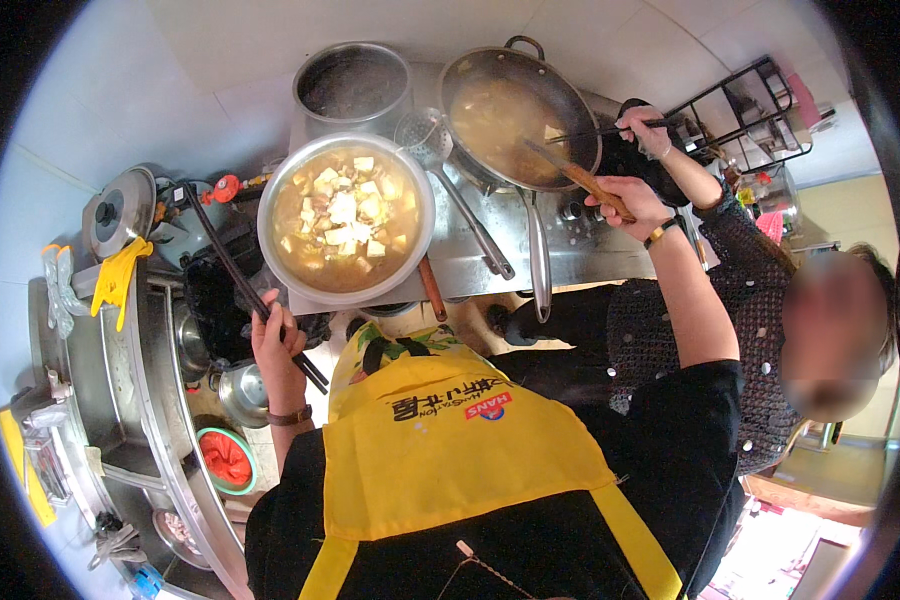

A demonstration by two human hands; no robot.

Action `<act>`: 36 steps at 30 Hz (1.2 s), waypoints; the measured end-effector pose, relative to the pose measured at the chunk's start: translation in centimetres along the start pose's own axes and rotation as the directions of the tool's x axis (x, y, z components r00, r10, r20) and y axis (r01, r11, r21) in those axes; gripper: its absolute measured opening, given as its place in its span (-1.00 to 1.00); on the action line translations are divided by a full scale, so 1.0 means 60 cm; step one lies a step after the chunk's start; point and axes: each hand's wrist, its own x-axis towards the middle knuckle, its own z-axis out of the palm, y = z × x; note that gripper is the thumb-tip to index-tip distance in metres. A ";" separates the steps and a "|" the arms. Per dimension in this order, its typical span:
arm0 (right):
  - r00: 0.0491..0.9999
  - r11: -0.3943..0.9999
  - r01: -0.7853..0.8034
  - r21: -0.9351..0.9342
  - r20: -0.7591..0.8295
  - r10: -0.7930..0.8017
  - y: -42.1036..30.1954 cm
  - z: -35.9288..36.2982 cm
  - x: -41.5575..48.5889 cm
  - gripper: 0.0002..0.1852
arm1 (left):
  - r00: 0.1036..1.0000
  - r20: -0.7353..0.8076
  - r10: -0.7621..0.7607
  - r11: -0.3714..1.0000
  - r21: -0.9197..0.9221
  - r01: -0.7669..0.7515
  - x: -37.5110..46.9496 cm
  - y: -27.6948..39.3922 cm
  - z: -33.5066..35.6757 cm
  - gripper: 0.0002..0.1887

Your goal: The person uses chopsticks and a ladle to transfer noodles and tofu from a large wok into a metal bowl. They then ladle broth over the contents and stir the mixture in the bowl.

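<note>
My left hand [279, 336] grips a pair of long black chopsticks [225, 247], which point up and away beside the stove. In my right hand [637, 204] is the wooden handle of a cooking utensil [586, 180]; its metal end reaches into the wok [581, 97], where the tip is hidden in brownish broth. A co-worker's gloved hand [645, 133] holds thin dark sticks over the same wok, near a pale piece of food [552, 133]. Between my hands stands a wide metal basin [267, 225] of broth with tofu cubes [341, 214].
A deep pot [300, 97] stands behind the basin. A slotted skimmer [474, 217] lies between basin and wok, and the wok's handle [541, 259] juts over the stove edge. The co-worker [690, 307] stands close on my right. A metal sink [112, 360] is at left.
</note>
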 end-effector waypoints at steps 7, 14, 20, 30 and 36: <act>0.987 0.982 -0.126 0.143 0.115 0.110 -0.036 0.003 -0.060 -0.70 | 1.000 -0.006 0.013 1.000 0.005 -0.013 0.005 0.002 -0.009 -0.78; 0.995 0.996 -0.085 0.026 0.050 0.083 -0.092 0.018 -0.129 -0.74 | 1.000 0.012 -0.007 0.999 -0.032 0.008 0.020 -0.007 -0.010 -0.79; 1.000 0.998 -0.025 -0.058 -0.004 0.025 -0.133 0.047 -0.179 -0.71 | 0.998 0.060 -0.026 0.998 -0.053 0.029 0.039 -0.010 -0.020 -0.79; 0.991 0.986 -0.019 -0.166 0.124 0.040 -0.146 0.137 -0.204 -0.65 | 0.998 0.038 -0.054 0.996 -0.070 0.056 0.050 -0.005 -0.042 -0.78; 0.979 0.952 0.016 -0.307 0.200 0.048 -0.099 0.212 -0.165 -0.58 | 0.998 0.038 -0.046 0.998 -0.031 0.047 0.052 0.008 -0.055 -0.76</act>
